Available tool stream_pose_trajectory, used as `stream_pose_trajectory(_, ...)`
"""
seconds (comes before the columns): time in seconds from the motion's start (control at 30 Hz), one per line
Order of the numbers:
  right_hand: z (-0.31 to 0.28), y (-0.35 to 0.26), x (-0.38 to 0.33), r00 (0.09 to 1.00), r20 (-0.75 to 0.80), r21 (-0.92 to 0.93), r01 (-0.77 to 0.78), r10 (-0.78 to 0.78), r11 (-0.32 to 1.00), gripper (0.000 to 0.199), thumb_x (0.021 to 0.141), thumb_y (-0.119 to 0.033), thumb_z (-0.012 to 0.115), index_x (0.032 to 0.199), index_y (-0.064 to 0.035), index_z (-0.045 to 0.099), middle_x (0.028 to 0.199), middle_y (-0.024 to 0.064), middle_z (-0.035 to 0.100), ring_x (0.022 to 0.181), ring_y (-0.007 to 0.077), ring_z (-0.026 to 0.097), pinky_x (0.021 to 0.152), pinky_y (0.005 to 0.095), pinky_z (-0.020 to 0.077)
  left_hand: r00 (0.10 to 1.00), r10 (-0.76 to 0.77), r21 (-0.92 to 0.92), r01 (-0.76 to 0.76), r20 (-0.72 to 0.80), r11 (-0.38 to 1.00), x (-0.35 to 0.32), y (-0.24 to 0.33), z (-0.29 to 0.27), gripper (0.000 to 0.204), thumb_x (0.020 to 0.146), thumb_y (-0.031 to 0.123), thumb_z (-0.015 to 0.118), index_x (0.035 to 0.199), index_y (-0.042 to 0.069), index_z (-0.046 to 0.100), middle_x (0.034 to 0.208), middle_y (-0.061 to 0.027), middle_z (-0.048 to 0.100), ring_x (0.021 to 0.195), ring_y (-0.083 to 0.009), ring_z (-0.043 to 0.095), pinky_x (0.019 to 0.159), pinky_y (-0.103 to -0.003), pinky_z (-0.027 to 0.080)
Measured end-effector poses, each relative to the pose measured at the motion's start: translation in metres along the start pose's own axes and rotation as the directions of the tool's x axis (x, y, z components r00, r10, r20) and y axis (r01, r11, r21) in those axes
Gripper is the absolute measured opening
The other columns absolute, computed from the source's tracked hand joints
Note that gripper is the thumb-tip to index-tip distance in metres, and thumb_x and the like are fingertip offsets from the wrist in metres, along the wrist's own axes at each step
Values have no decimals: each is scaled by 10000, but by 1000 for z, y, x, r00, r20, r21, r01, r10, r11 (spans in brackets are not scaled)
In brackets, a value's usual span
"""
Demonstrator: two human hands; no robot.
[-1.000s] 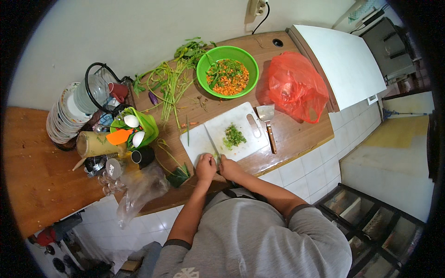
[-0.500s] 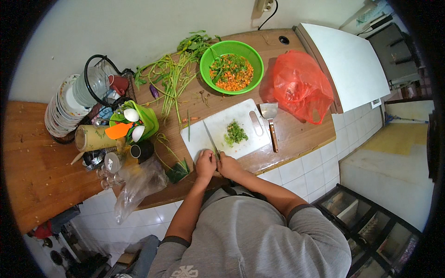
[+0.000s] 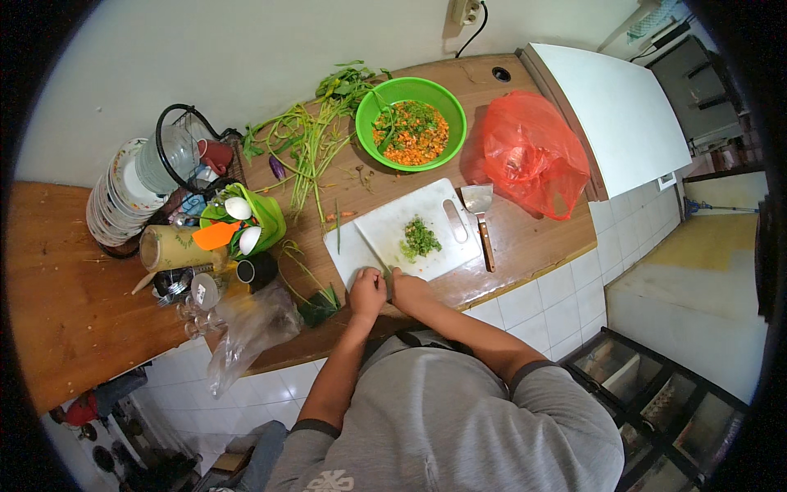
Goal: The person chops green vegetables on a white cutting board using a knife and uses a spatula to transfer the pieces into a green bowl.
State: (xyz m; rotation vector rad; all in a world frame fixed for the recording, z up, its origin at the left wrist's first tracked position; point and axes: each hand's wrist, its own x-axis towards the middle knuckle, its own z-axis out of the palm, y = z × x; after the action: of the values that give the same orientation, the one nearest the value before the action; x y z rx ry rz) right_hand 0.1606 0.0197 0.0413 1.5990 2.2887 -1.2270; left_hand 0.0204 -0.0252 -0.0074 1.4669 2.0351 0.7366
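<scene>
My right hand (image 3: 409, 292) is wrapped round the handle of a knife (image 3: 373, 247) at the near edge of a white cutting board (image 3: 448, 264). The thin blade points away over the board, tilted to the left. Close beside it, my left hand (image 3: 366, 293) is curled with fingertips together; whatever they pinch is hidden. A small heap of chopped greens (image 3: 420, 237) lies right of the blade. One green stalk (image 3: 338, 226) rests along the board's left side.
A green basin (image 3: 458, 123) of diced orange and green vegetables stands behind the board. Leafy stems (image 3: 316, 148) lie left of it. To the right are a metal spatula (image 3: 485, 238) and a red plastic bag (image 3: 533, 156). Stacked plates (image 3: 115, 201) and a green utensil holder (image 3: 266, 220) crowd the left.
The whole view has shifted slightly. The blade now shows thinner, more edge-on. Both hands stay at the board's near edge, and the chopped heap looks the same.
</scene>
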Motion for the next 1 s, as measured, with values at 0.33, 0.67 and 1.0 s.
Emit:
stream_pose_trajectory(0.33, -1, 12, -20, 988, 71, -51, 144, -140, 988, 267, 898, -157, 539, 1108, 7, 527, 813, 259, 695, 757, 444, 690, 683, 558, 540, 986, -33, 110, 52, -164, 993, -15, -28, -27, 85, 867, 140, 665, 886, 57, 660, 855, -155, 652, 794, -384, 642, 708, -478, 520)
stream_pose_trajectory(0.67, -9, 48, -1, 978, -205, -1, 30, -30, 1000, 256, 910, -220, 584, 1058, -15, 542, 795, 245, 692, 682, 442, 673, 620, 544, 537, 995, -94, -187, 87, -29, 978, 0, -30, 0, 104, 886, 110, 657, 916, 10, 648, 862, -157, 646, 791, -358, 632, 740, -438, 523)
stream_pose_trajectory(1.0, -48, 58, -51, 903, -400, -175, 94, -158, 980, 295, 893, -308, 668, 1011, -59, 565, 800, 160, 653, 720, 359, 675, 640, 469, 549, 801, 593, 134, -599, 88, 789, 41, 97, -23, 136, 910, 220, 656, 946, 90, 647, 971, -93, 609, 962, -306, 570, 899, -444, 396)
